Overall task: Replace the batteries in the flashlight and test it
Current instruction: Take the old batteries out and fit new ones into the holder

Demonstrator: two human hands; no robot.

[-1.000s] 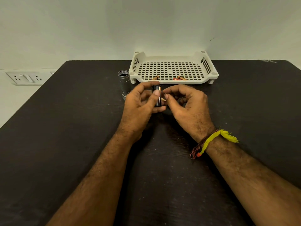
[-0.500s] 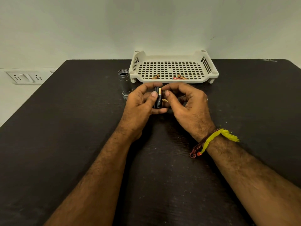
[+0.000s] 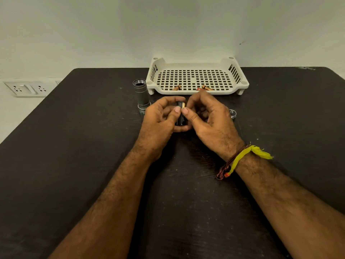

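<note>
The tray (image 3: 196,61) sits at the frame's upper centre on the table (image 3: 74,146), holding batteries (image 3: 205,88). The flashlight body (image 3: 142,95) stands just left of it.

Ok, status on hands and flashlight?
Left hand and right hand both pinch black battery holder. Grey metal flashlight tube upright, open, untouched. Nothing blocking.

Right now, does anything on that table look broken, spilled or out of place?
Nothing looks damaged. The flashlight body stands open, its end cap lies apart on the table, and loose batteries sit in the tray.
</note>
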